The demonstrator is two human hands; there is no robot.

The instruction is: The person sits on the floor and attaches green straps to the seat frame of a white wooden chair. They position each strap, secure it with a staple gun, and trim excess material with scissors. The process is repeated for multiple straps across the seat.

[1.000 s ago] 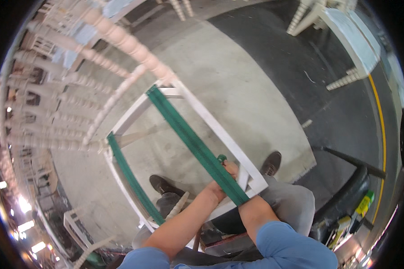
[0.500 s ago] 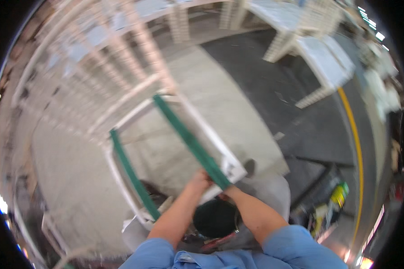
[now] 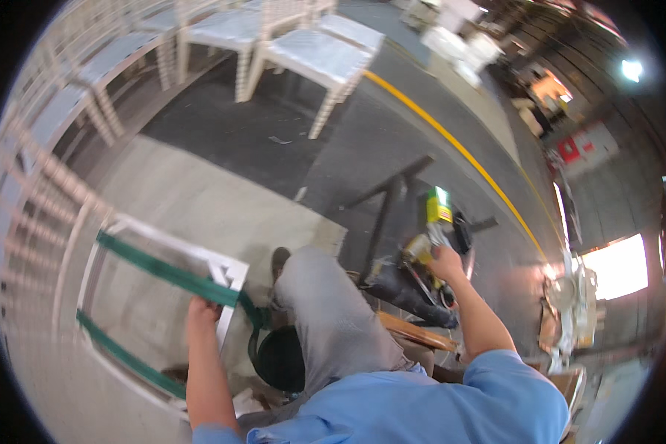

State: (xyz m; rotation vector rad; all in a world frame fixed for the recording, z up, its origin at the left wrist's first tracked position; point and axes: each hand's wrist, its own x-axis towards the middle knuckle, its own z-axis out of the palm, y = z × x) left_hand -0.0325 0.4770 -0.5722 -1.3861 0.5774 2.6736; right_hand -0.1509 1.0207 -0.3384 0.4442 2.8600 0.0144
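- The pale floor patch (image 3: 222,192) borders a dark floor (image 3: 222,111), which a yellow line (image 3: 451,140) crosses.
- White chairs (image 3: 325,55) with pale blue seats stand in a row past the far edge of the pale patch.
- The white chair frame (image 3: 174,243), its back pointing left, is at the person's left, over the pale patch; its open seat faces up.
- A grey-trousered leg (image 3: 322,318) extends between the frame and the things on the right.
- A black stand (image 3: 385,222), beyond the pale patch's right-hand corner, has assorted blurred items around it.
- One green strap (image 3: 166,274) spans the seat opening near the frame's far side rail; a second green strap (image 3: 129,355) runs along the opposite rail.
- A dark green roll (image 3: 280,362) sits low beside the leg, a loose green length leading up from it toward the frame's front rail.
- The hands are well apart. The left hand (image 3: 203,314) is at the front rail, just below the first strap's end, fingers curled; what they grip is hidden.
- The right hand (image 3: 445,263) reaches into the clutter by the stand; blur leaves its grip impossible to tell.
- A green-and-yellow container (image 3: 439,205) is just beyond the right hand.
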